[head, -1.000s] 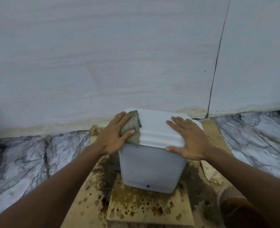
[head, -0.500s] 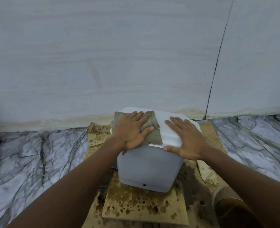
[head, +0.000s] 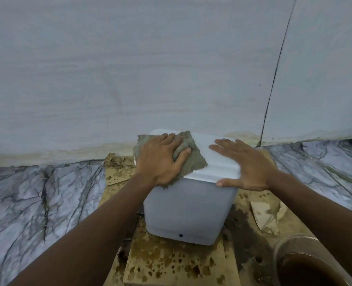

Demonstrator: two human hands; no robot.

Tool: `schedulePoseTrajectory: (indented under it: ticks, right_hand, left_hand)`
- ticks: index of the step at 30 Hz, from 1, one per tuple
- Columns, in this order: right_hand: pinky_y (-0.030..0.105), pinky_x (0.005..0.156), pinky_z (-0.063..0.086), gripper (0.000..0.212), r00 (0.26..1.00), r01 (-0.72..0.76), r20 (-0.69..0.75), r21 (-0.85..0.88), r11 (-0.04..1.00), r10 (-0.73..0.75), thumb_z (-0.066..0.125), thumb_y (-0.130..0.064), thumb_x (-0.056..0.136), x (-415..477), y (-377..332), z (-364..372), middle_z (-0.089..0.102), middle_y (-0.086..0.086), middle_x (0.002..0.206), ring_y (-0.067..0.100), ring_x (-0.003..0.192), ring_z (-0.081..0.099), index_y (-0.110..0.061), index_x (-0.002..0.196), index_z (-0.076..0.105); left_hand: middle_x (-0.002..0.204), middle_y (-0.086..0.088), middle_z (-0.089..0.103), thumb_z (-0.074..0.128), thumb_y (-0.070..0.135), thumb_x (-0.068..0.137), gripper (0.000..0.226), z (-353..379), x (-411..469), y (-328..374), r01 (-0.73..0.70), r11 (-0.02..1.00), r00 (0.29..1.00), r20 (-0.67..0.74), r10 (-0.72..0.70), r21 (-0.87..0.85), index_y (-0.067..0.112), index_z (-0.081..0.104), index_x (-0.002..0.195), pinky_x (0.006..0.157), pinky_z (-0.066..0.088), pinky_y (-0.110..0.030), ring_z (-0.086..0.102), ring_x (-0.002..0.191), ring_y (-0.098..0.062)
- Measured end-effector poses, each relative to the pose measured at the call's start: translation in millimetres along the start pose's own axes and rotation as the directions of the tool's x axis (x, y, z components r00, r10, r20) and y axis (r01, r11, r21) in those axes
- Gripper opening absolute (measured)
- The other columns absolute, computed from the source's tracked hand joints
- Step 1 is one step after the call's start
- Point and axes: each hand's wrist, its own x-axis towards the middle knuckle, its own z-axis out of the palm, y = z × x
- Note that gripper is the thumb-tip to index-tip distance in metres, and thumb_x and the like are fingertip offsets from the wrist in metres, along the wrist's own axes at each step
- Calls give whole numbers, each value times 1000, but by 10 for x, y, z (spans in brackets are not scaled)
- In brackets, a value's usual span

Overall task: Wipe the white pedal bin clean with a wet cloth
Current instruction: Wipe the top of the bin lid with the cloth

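Observation:
The white pedal bin (head: 187, 211) stands on stained cardboard close to the wall, its lid closed. A grey-green wet cloth (head: 192, 159) lies spread over the left half of the lid. My left hand (head: 160, 159) presses flat on the cloth, fingers pointing toward the wall, thumb bunching a fold of it. My right hand (head: 247, 164) rests palm-down on the right side of the lid, fingers spread, thumb hooked over the lid's front edge. The pedal is hidden.
Wet, brown-spotted cardboard sheets (head: 171, 263) cover the floor under and around the bin. A round container of brown water (head: 309, 265) sits at the lower right. Veined marble floor (head: 36, 195) lies on both sides. A pale wall (head: 150, 69) rises just behind the bin.
My left hand has carried the cloth from the lid's left edge onto its top, spread it out and pushed it toward the back. My right hand has stayed on the lid's right side.

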Motion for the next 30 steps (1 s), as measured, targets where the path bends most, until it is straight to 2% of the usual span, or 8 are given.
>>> schedulePoseTrajectory:
  ticks: [4, 8, 11, 14, 17, 22, 26, 30]
  right_hand:
    - [39, 127, 11, 101, 991, -66, -113, 57, 996, 72, 36, -100, 69, -45, 93, 96, 18, -17, 165, 5, 154, 14, -48, 155, 21]
    - [22, 123, -5, 100, 964, -86, -246, 83, 993, 104, 43, -93, 74, -398, 29, 243, 20, -16, 164, 4, 153, 14, -40, 156, 28]
    - [35, 126, 4, 98, 950, -105, -288, 71, 992, 121, 45, -90, 78, -595, -52, 322, 19, -13, 166, 7, 155, 13, -37, 158, 26]
    - [41, 127, 7, 100, 960, -136, -239, 48, 989, 144, 39, -93, 77, -612, -133, 287, 14, -13, 167, 8, 155, 8, -39, 158, 21]
    - [35, 127, -3, 103, 979, -139, -144, 41, 989, 144, 34, -97, 74, -517, -260, 205, 3, -16, 168, 5, 155, -3, -43, 159, 13]
    - [35, 126, -8, 104, 998, -58, -40, -44, 997, 56, 36, -95, 75, -335, -354, 120, -7, -15, 168, 4, 154, -12, -45, 158, -1]
    - [37, 126, 2, 107, 998, 38, -47, -104, 994, -44, 35, -99, 70, -240, -212, 21, 9, -12, 168, 11, 155, 8, -44, 158, 13]
    - [43, 128, 8, 102, 979, 113, -172, 35, 993, -106, 52, -90, 75, -262, -48, 162, 18, -11, 167, 8, 155, 10, -38, 158, 24]
  left_hand:
    - [129, 1, 68, 37, 58, 102, 53, 25, 206, 68, -44, 999, 999, -23, 44, 1, 25, 65, 133, 104, 40, -35, 57, 123, -18]
    - [128, 0, 68, 36, 58, 100, 55, 52, 170, 192, -160, 987, 986, -44, 160, 0, 21, 66, 129, 105, 37, -34, 57, 121, -19]
    - [143, -1, 59, 30, 61, 99, 63, 28, 111, 259, -195, 981, 981, -8, 195, 21, 23, 59, 139, 116, 27, -34, 48, 136, -20]
    - [154, -1, 47, 26, 63, 99, 67, 17, 63, 268, -168, 986, 985, 43, 167, 19, 24, 49, 148, 122, 17, -36, 36, 146, -20]
    - [160, -1, 39, 21, 65, 98, 72, 40, -30, 239, -106, 994, 992, 65, 105, 23, 24, 41, 153, 124, 11, -36, 27, 150, -20]
    - [161, 0, 36, 17, 66, 97, 73, 137, -162, 105, 26, 1000, 999, 35, -26, -14, 27, 40, 154, 125, 11, -38, 23, 152, -18]
    - [157, 1, 43, 23, 63, 98, 67, 180, -174, 57, 46, 998, 999, -17, -47, -39, 27, 47, 149, 124, 13, -37, 30, 150, -18]
    - [158, 1, 40, 22, 65, 98, 69, 175, -104, 72, 15, 997, 1000, 1, -15, -73, 27, 45, 151, 124, 9, -34, 27, 150, -17]
